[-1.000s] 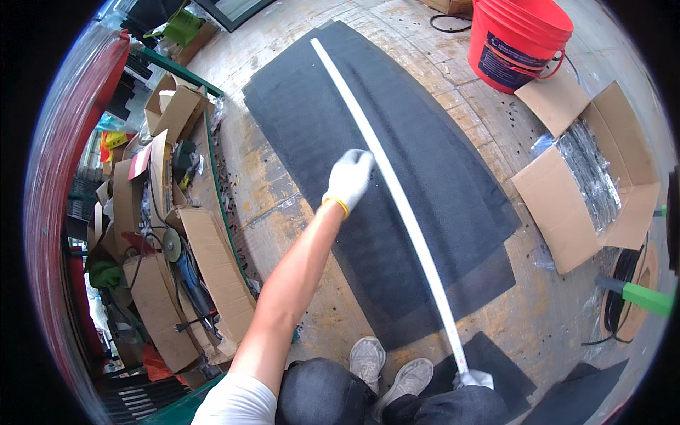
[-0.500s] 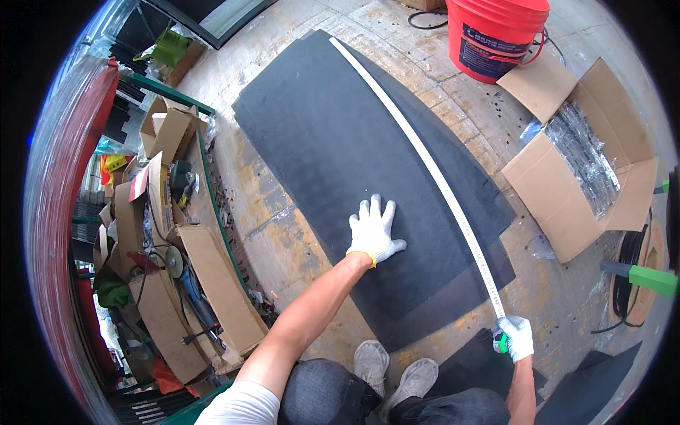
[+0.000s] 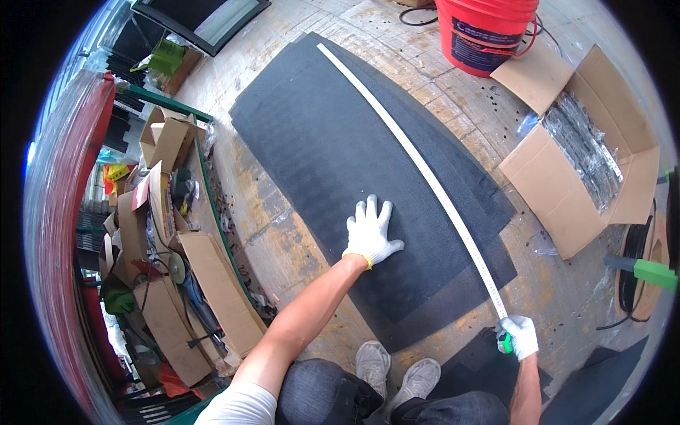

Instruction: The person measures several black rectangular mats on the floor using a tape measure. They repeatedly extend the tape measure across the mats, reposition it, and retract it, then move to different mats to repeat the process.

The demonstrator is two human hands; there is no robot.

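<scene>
My left hand (image 3: 370, 230), in a white knit glove, lies flat with fingers spread on a stack of dark grey sheets (image 3: 304, 134) on the floor. Gripped in my gloved right hand (image 3: 523, 336), beyond the near right corner of the stack, is a tape measure (image 3: 504, 343) with a green and dark case. Its long white blade (image 3: 418, 159) runs out across the top sheet, bowing slightly, and its tip lies just short of the far edge. My right fingers partly cover the case.
An open cardboard box (image 3: 542, 188) holding plastic-wrapped strips stands right, near a red bucket (image 3: 485, 35). On the left, a low green-edged bench (image 3: 223, 234) carries cardboard pieces and an angle grinder (image 3: 195, 290). More dark sheets (image 3: 467, 372) lie by my shoes (image 3: 373, 365).
The tape's blade tip sits slightly farther in from the far edge of the sheet. Both hands stay in nearly the same place; the whole view has shifted a little.
</scene>
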